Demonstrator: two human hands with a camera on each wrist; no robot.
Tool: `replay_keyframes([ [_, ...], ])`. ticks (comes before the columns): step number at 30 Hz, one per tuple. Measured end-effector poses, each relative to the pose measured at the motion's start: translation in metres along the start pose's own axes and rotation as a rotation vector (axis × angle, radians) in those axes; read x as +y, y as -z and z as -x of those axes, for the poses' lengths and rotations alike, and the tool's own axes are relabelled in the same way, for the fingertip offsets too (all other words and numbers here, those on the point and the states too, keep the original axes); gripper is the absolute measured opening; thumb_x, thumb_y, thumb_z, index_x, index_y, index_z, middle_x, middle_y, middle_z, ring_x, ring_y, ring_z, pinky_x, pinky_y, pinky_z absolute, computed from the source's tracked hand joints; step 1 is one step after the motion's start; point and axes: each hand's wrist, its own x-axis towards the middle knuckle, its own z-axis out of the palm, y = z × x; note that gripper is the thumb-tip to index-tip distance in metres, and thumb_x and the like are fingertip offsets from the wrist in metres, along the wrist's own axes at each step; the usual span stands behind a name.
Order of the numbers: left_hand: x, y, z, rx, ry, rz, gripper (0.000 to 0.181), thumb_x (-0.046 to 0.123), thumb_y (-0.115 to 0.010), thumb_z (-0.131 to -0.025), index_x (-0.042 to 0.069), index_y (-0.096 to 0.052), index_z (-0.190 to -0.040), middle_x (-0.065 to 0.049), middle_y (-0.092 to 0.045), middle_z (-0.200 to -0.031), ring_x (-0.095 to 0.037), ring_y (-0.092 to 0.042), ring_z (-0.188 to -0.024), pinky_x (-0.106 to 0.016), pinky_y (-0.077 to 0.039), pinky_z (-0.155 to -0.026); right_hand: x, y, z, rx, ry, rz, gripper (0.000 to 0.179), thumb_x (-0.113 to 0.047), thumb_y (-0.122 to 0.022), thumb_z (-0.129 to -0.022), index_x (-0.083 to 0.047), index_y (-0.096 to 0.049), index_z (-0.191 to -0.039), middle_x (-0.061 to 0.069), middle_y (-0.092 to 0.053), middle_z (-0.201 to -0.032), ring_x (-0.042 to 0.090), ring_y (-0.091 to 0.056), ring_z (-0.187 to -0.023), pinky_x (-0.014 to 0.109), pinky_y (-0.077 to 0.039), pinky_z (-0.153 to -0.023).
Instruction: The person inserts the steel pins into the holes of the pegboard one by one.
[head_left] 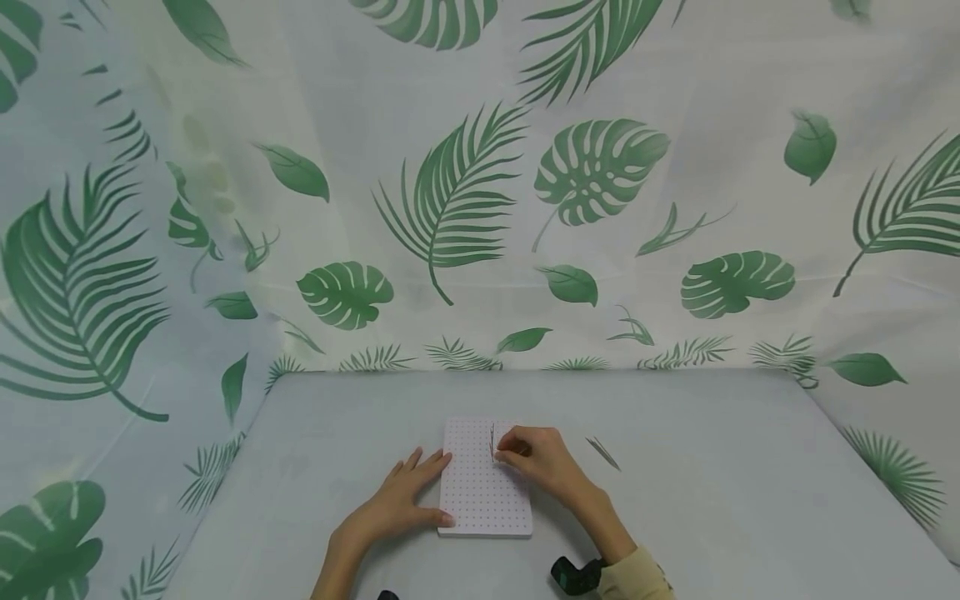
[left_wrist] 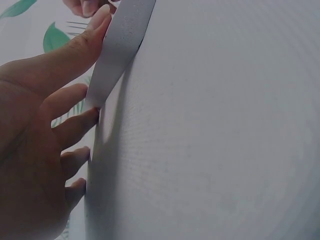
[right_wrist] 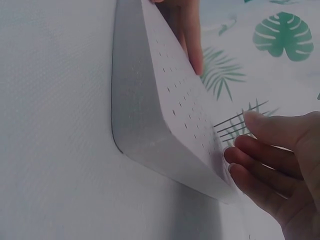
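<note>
The left hand [head_left: 401,500] is laid palm down, its forearm bare and reaching in from the lower edge of the head view. Its fingers [left_wrist: 75,125] are held straight and slightly spread, the tips pressed flat, and the thumb [left_wrist: 75,45] is stretched out apart from them. The right hand [head_left: 536,458] is brought in from the lower right, a cream sleeve cuff [head_left: 633,579] and a dark wrist strap [head_left: 576,575] being seen at its wrist. Its fingers [right_wrist: 260,165] are curled inward and gathered toward the thumb [right_wrist: 280,130] in a pinch.
</note>
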Motion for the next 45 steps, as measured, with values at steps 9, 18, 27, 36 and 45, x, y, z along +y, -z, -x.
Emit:
replay_keyframes([
  [9, 0.000, -0.002, -0.002, 0.001, 0.014, -0.002, 0.094, 0.044, -0.084, -0.081, 0.009, -0.042, -0.157, -0.016, -0.035, -0.165, -0.048, -0.015, -0.156, -0.067, -0.008, -0.127, 0.006, 0.013, 0.008, -0.017, -0.024, 0.017, 0.012, -0.004, -0.081, -0.085, -0.011, -0.075, -0.092, -0.002, -0.076, -0.087, 0.004, -0.067, -0.076, 0.020, -0.059, -0.068],
  [18, -0.004, -0.002, -0.001, -0.004, 0.007, 0.006, 0.094, 0.043, -0.085, -0.081, 0.008, -0.042, -0.157, -0.017, -0.036, -0.165, -0.049, -0.014, -0.156, -0.068, -0.007, -0.126, 0.017, 0.032, 0.021, -0.007, -0.037, 0.087, 0.013, 0.000, -0.081, -0.084, -0.011, -0.075, -0.090, -0.005, -0.073, -0.083, -0.001, -0.058, -0.069, 0.019, -0.053, -0.061],
  [27, -0.007, -0.003, 0.000, 0.001, 0.001, 0.003, 0.094, 0.044, -0.085, -0.081, 0.008, -0.042, -0.157, -0.017, -0.036, -0.165, -0.050, -0.014, -0.156, -0.068, -0.007, -0.126, 0.026, 0.053, 0.032, -0.020, -0.062, 0.125, 0.013, 0.001, -0.079, -0.085, -0.009, -0.076, -0.092, -0.005, -0.072, -0.083, 0.000, -0.057, -0.070, 0.019, -0.053, -0.061],
  [36, -0.003, -0.001, 0.002, 0.003, -0.005, 0.014, 0.094, 0.043, -0.085, -0.081, 0.006, -0.042, -0.157, -0.018, -0.036, -0.165, -0.051, -0.014, -0.155, -0.069, -0.007, -0.125, 0.038, 0.074, 0.046, -0.043, -0.049, 0.128, 0.013, 0.003, -0.077, -0.086, -0.007, -0.075, -0.095, -0.001, -0.075, -0.088, 0.003, -0.061, -0.073, 0.021, -0.055, -0.062],
  [45, -0.002, -0.001, 0.000, 0.001, -0.003, 0.020, 0.095, 0.044, -0.084, -0.081, 0.007, -0.042, -0.157, -0.018, -0.036, -0.165, -0.050, -0.014, -0.156, -0.069, -0.006, -0.126, 0.054, 0.092, 0.059, -0.023, -0.044, 0.139, 0.017, 0.006, -0.077, -0.084, -0.006, -0.075, -0.095, 0.003, -0.076, -0.090, 0.006, -0.064, -0.074, 0.022, -0.057, -0.063],
])
